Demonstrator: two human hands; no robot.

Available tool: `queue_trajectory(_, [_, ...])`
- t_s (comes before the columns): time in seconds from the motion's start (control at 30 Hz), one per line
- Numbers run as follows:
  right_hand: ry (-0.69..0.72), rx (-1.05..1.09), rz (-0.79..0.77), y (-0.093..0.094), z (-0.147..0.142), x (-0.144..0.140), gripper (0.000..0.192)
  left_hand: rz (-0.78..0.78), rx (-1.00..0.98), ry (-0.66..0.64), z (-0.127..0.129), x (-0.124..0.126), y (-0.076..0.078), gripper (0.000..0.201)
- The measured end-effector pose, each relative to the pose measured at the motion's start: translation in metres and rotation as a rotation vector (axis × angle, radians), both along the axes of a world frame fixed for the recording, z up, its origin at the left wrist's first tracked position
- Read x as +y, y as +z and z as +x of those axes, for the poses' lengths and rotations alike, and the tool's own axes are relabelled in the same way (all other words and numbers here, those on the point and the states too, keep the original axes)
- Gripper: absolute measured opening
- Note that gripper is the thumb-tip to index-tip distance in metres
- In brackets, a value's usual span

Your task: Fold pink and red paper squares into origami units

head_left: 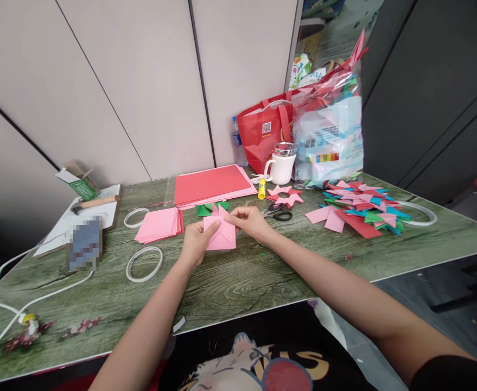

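Observation:
A pink square of paper point(221, 239) with crease lines is held up over the table between my two hands. My left hand point(197, 239) grips its left side, thumb on top. At its upper right, my right hand point(249, 221) pinches the edge between thumb and fingers. Just behind the paper lie green folded pieces point(205, 209) and a pink folded piece, partly hidden by it. Left of my left hand is a stack of pink paper squares point(157, 225) with red ones beneath. Black-handled scissors point(282, 215) lie beyond my right hand.
Red and pink sheets point(211, 184) lie at the back, near a glue stick point(261, 189), a white mug point(282, 167) and a paper star ring point(285, 196). Folded pieces point(360, 203) are heaped right. Tape rolls point(144, 264), a hammer point(95, 203) and a white cable point(55, 292) are left.

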State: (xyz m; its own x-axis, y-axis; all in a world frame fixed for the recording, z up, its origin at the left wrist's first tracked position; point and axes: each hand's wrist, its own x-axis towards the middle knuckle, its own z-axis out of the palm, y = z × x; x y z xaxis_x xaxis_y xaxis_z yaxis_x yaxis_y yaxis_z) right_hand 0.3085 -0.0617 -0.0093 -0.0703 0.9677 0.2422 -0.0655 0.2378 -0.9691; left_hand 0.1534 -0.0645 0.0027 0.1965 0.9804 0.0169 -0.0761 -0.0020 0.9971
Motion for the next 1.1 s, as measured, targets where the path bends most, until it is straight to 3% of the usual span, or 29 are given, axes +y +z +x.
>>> queue_trajectory(0.23, [0.121, 0.074, -0.092, -0.0015, -0.0007, -0.0012, 0.032, 0.029, -0.001, 0.051, -0.0009, 0.0022, -0.0016, 0.034])
queue_trajectory(0.47, [0.087, 0.120, -0.074, -0.0012, -0.0004, -0.0001, 0.041, 0.051, 0.024, 0.028, -0.0030, 0.0046, -0.0048, 0.035])
queue_trajectory(0.9, [0.093, 0.127, -0.085, -0.0020, 0.0002, 0.0000, 0.037, 0.077, 0.031, 0.007, -0.0018, 0.0029, -0.0026, 0.032])
queue_trajectory(1.1, [0.128, 0.137, -0.114, -0.0017, -0.0007, -0.0009, 0.027, 0.127, 0.092, -0.026, -0.0037, 0.0028, -0.0025, 0.032])
